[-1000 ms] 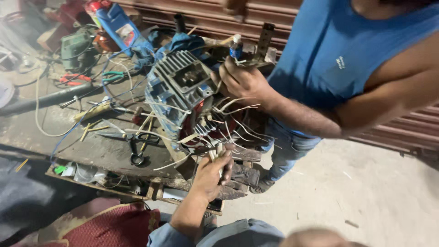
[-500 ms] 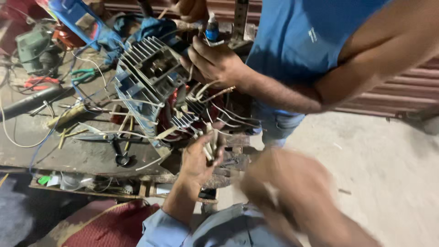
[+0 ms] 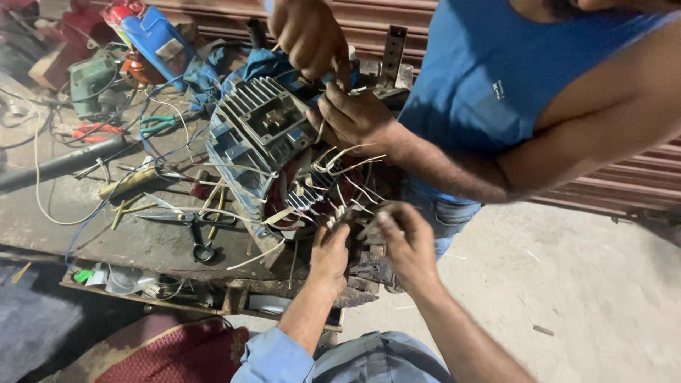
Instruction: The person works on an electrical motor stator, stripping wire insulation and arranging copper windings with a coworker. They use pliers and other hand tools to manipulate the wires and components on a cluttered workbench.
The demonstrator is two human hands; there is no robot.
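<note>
Left hand (image 3: 330, 248) pinched on white leads (image 3: 340, 213) | right hand (image 3: 404, 237) fingers curled, pinching leads beside it | blue motor (image 3: 252, 145) tilted on worktop (image 3: 142, 241) | co-worker's hands (image 3: 351, 117) gripping motor top

Workbench (image 3: 142, 245) w/ motor (image 3: 259, 152), scissors (image 3: 195, 230)

Motor (image 3: 259, 152) set on table (image 3: 135, 241), at right edge. Wire leads (image 3: 340, 177) fanned out from motor's open end, right side. Left hand (image 3: 330, 248) and right hand (image 3: 404, 237) placed just before leads. Co-worker's hands (image 3: 347, 117) behind, atop motor. Scissors (image 3: 195, 227) and pliers (image 3: 152, 125) laid left of motor.
</note>
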